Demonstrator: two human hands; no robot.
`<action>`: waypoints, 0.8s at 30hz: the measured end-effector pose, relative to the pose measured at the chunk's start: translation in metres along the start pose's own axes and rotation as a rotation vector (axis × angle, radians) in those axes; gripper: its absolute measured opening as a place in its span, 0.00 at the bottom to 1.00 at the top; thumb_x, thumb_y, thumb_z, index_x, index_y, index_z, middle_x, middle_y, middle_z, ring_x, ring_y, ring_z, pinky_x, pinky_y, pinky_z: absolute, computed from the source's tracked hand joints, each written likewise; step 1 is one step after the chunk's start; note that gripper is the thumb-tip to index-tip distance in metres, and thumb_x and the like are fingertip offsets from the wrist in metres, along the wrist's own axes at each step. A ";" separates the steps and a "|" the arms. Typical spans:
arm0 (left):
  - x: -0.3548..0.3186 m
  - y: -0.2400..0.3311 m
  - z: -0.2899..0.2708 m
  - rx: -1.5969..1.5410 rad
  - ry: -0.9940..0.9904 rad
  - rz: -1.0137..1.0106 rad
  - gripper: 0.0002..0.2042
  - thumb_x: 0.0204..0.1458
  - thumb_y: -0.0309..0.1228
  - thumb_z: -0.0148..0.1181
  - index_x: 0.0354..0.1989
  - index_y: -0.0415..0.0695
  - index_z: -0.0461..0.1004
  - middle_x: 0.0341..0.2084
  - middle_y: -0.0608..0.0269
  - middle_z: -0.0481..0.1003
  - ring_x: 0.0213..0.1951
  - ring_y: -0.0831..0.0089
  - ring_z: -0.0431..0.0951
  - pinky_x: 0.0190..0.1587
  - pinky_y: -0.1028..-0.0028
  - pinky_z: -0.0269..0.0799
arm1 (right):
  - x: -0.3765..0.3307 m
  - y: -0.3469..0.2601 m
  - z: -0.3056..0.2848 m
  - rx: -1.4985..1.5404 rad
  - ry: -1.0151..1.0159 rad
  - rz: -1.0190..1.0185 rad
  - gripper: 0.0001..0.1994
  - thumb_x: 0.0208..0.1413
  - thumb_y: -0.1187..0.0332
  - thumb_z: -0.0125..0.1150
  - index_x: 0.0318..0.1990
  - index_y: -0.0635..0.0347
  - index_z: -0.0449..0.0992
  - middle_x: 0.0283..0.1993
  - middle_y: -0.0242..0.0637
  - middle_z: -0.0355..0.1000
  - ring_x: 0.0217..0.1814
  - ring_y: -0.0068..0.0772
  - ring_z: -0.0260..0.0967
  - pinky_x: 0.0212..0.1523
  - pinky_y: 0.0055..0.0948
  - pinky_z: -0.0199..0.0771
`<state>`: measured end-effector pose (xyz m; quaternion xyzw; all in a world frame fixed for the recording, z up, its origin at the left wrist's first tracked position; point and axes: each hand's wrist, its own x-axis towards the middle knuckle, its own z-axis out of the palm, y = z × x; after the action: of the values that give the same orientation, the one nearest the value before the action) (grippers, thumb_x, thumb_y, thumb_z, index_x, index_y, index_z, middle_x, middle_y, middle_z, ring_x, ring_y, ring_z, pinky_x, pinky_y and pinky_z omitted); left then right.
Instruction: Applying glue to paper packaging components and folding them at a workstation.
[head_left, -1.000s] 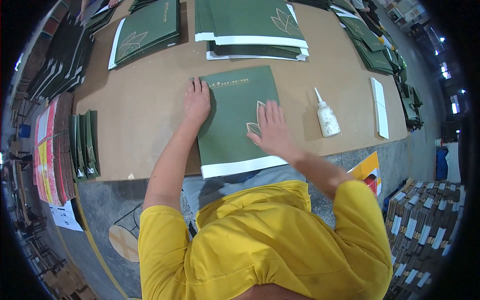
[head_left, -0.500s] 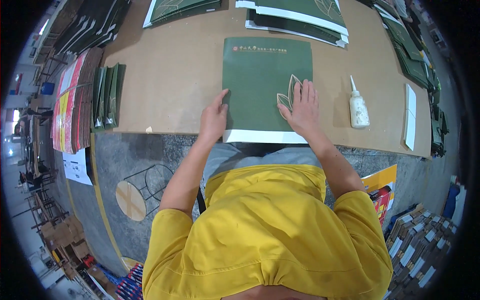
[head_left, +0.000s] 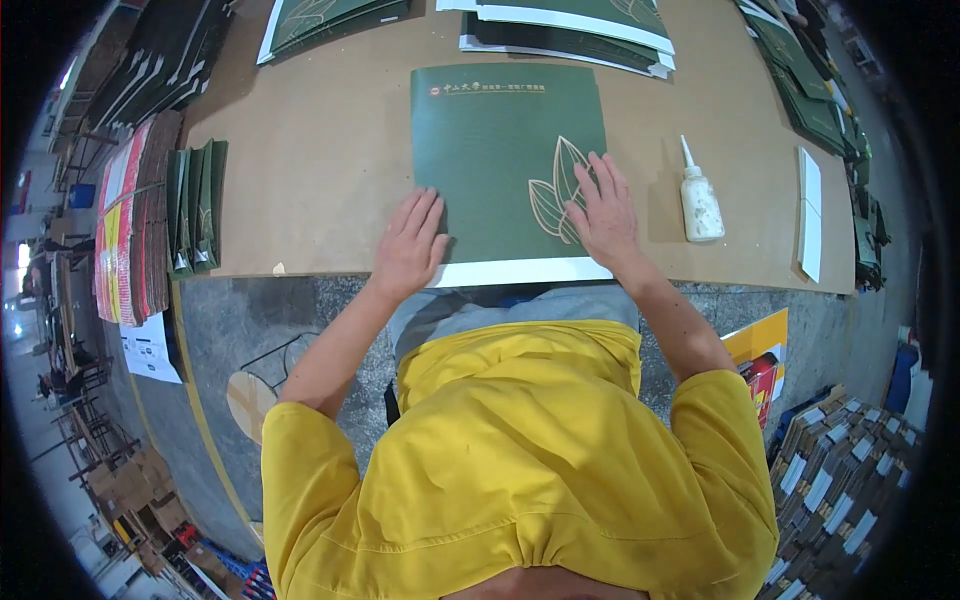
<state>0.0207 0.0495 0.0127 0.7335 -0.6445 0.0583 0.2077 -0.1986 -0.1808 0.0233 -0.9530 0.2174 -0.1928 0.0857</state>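
A flat green paper bag point(head_left: 490, 150) with a gold leaf outline and a white strip along its near edge lies on the brown table in front of me. My left hand point(head_left: 408, 245) rests flat at its left edge, fingers stretched and held fairly close together. On the opposite side, my right hand point(head_left: 606, 222) lies over the right edge beside the leaf drawing, fingers extended. Neither hand grips anything. To the right of the bag stands a white squeeze bottle point(head_left: 703, 208) with a thin pointed nozzle.
Stacks of green bags point(head_left: 570, 42) lie at the table's point(head_left: 300, 180) far side. Folded green bags point(head_left: 195, 210) stand at the left beside a red-and-yellow bundle point(head_left: 130, 220). A narrow white strip point(head_left: 811, 215) lies near the right edge. A round stool point(head_left: 250, 402) is on the floor.
My left hand has gone from a pointing finger at the bag's left edge to lying flat there. The right hand stays at the right edge. The whole view has shifted slightly.
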 end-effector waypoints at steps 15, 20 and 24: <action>-0.016 -0.031 -0.030 -0.335 -0.206 -0.057 0.24 0.42 0.23 0.58 0.53 0.40 0.67 0.52 0.57 0.70 0.52 0.59 0.68 0.52 0.67 0.69 | -0.030 0.055 -0.039 0.385 -0.224 -0.217 0.20 0.46 0.74 0.52 0.51 0.60 0.71 0.50 0.38 0.70 0.51 0.44 0.66 0.55 0.37 0.64; -0.012 -0.015 -0.028 -0.208 -0.189 -0.042 0.24 0.41 0.21 0.57 0.52 0.41 0.68 0.49 0.57 0.71 0.51 0.58 0.68 0.52 0.66 0.68 | -0.037 0.054 -0.028 0.354 -0.183 -0.187 0.18 0.47 0.75 0.51 0.48 0.61 0.71 0.50 0.40 0.69 0.48 0.45 0.66 0.50 0.37 0.65; -0.014 0.001 -0.026 0.003 -0.158 0.025 0.23 0.40 0.19 0.53 0.51 0.39 0.69 0.44 0.56 0.70 0.49 0.57 0.67 0.54 0.62 0.64 | -0.031 0.047 -0.035 0.221 -0.158 -0.341 0.16 0.47 0.74 0.51 0.46 0.61 0.72 0.46 0.40 0.69 0.46 0.44 0.66 0.46 0.37 0.67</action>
<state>0.0224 0.0726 0.0313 0.7282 -0.6678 0.0040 0.1543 -0.2564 -0.2113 0.0338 -0.9729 0.0233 -0.1520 0.1727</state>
